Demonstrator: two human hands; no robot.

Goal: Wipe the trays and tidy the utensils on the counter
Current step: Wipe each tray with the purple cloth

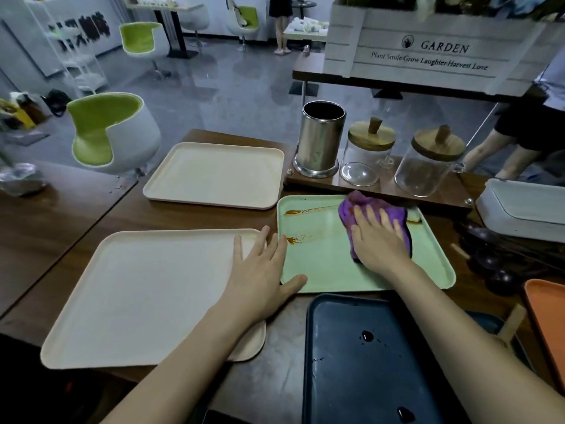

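A mint green tray (324,264) lies in the middle of the wooden counter, with brown sauce streaks (301,211) near its far left side. My right hand (377,240) presses flat on a purple cloth (363,206) at the tray's far right part. My left hand (263,270) rests with straight fingers on the tray's left rim, the thumb lying inside the near left corner. A dark blue tray (367,362) with dark droplets sits in front of me. Dark wooden spoons (492,264) lie to the right of the green tray.
Two cream trays lie to the left, one near (137,295) and one far (214,174). A steel utensil holder (321,139) and two glass jars (368,151) stand on a raised board behind. A white bin (522,209) and an orange tray (547,313) are at right.
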